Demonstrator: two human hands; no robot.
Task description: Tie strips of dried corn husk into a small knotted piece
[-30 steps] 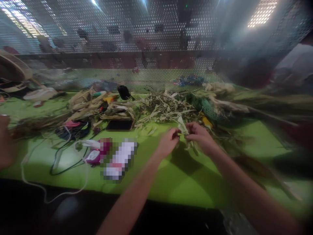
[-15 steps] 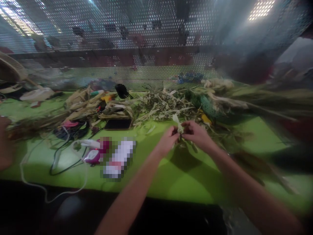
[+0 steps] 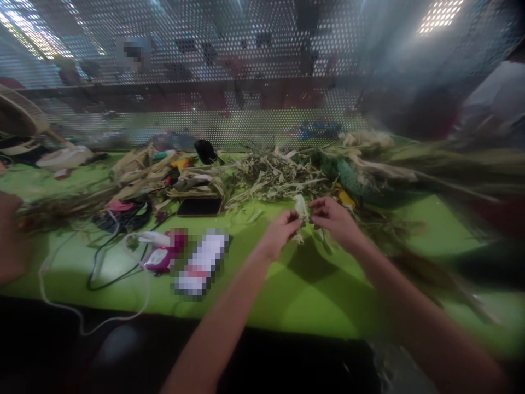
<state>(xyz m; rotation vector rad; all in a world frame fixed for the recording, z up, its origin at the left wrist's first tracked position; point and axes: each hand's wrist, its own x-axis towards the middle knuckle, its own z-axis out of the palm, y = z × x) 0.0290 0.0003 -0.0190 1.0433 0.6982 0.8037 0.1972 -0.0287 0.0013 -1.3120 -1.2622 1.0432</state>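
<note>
A small pale piece that looks like dried corn husk [image 3: 301,207] stands upright above the green table [image 3: 262,306], its strips hanging below. My left hand [image 3: 281,232] pinches it from the left between thumb and fingers. Close on its right side is my right hand [image 3: 334,220], thumb and fingertips apart; whether they touch the husk is hard to see. Behind both hands lies a heap of dried husk strips [image 3: 279,169].
A dark phone [image 3: 199,206] lies left of the heap. Nearer are a blurred-out phone-like item [image 3: 202,264] and a magenta device [image 3: 159,258] with cables. A green basket [image 3: 348,178] with long dried leaves stands right. Another person's arm [image 3: 10,238] shows at left. A perforated screen [image 3: 229,60] rises behind.
My right hand has drawn slightly right, and its fingers have come apart from the closed grip around the husk. My left hand keeps its pinch; the piece sits slightly lower.
</note>
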